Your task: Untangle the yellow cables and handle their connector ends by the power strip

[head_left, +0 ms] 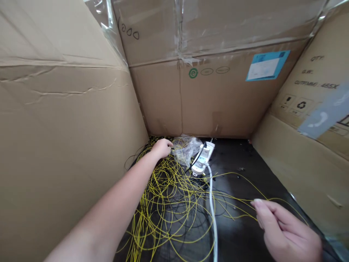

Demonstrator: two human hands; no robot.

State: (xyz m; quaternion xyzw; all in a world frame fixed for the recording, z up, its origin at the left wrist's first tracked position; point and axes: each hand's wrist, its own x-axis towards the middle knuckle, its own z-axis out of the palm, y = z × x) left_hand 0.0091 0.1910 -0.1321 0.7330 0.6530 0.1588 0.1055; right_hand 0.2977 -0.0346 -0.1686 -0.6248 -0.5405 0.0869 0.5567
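A loose tangle of thin yellow cables (163,182), mixed with some black ones, covers the left and middle of the dark surface. My left hand (162,148) reaches to its far end, fingers curled down among the strands. What those fingers hold is too small to make out. Right beside them lies a crumpled clear plastic bag (187,151). Thumb and forefinger of my right hand (289,231), at the lower right, are pinched on yellow cable, with strands running left from there to the tangle.
A white power strip (201,163) with a black lead and a thick white cord (212,214) lies right of the bag. Small black bits are scattered near it. Cardboard boxes stand at left (68,127), back (218,102) and right (305,163), walling in the surface.
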